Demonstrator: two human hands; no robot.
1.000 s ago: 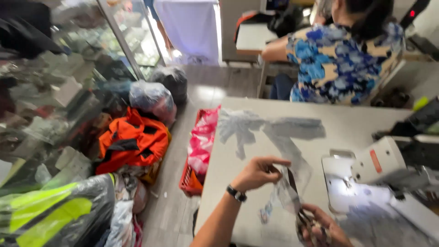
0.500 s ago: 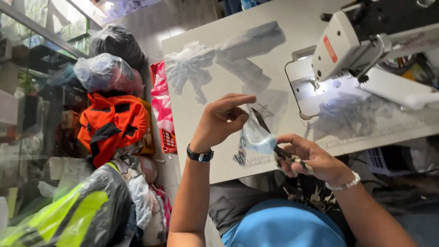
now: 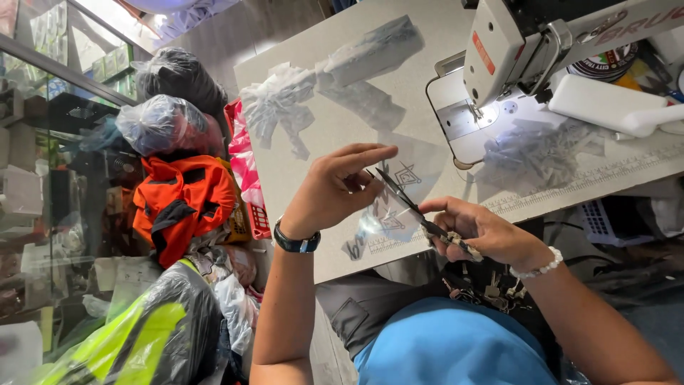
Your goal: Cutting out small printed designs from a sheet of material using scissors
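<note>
A clear plastic piece with black markings (image 3: 388, 214) is pinched in the half-closed left hand (image 3: 335, 189). At its three o'clock, slim dark scissors (image 3: 417, 210) are gripped in the closed right hand (image 3: 484, 232), blades laid across the plastic. A white sewing machine (image 3: 513, 50) stands at one o'clock on the pale grey worktop (image 3: 320, 142). Both wrists are bent inward.

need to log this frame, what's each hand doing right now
Left hand: closed on a clear plastic piece, pinched at its edge.
Right hand: closed on small scissors, blades at the plastic.
</note>
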